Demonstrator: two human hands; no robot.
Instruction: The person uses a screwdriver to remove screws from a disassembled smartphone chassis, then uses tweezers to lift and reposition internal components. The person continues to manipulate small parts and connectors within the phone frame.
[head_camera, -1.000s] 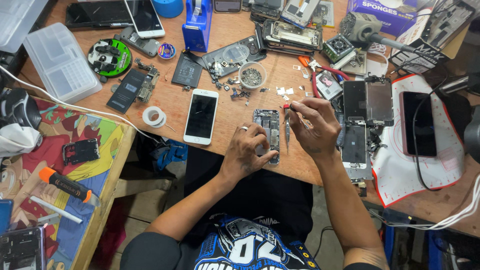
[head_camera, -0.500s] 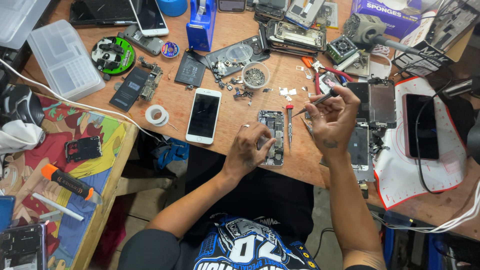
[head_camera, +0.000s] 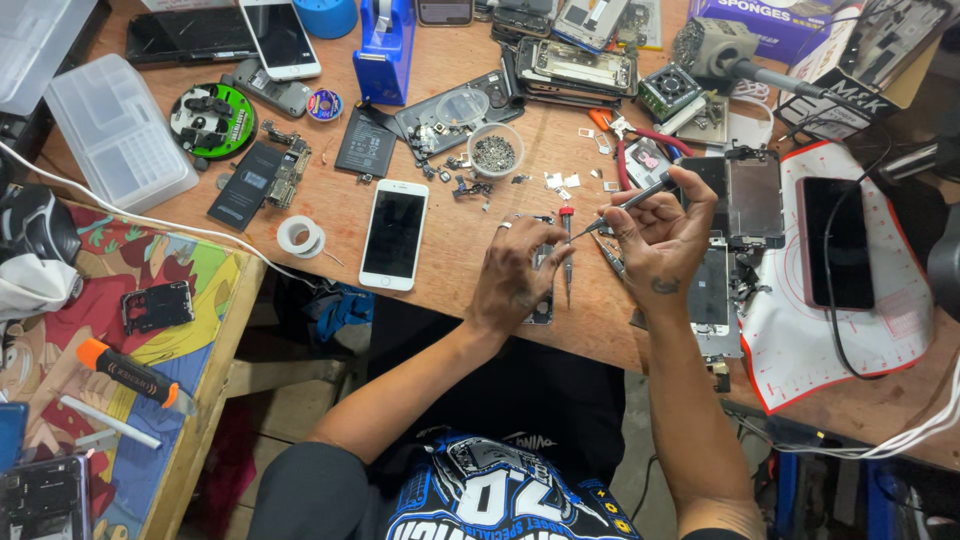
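Observation:
My left hand (head_camera: 517, 280) rests flat on an opened phone body (head_camera: 541, 310) at the front edge of the wooden bench (head_camera: 450, 250), covering most of it. A red-tipped screwdriver (head_camera: 567, 255) lies just right of that hand. My right hand (head_camera: 662, 240) is raised a little to the right and grips a thin grey tool (head_camera: 630, 205) that points left, with another thin tool (head_camera: 607, 255) below the fingers. A white phone (head_camera: 394, 234) lies face up to the left.
A small bowl of screws (head_camera: 494, 154), loose parts, a blue tape dispenser (head_camera: 383, 50), phone frames and batteries crowd the bench's back. A white-and-red mat (head_camera: 800, 330) with a dark phone (head_camera: 835, 242) lies right. A clear plastic box (head_camera: 112, 132) sits left, above a colourful side table (head_camera: 130, 290).
My right hand has lifted off the opened phone and moved right and up with the thin tool. The red-tipped screwdriver now lies free on the bench. My left hand stays put.

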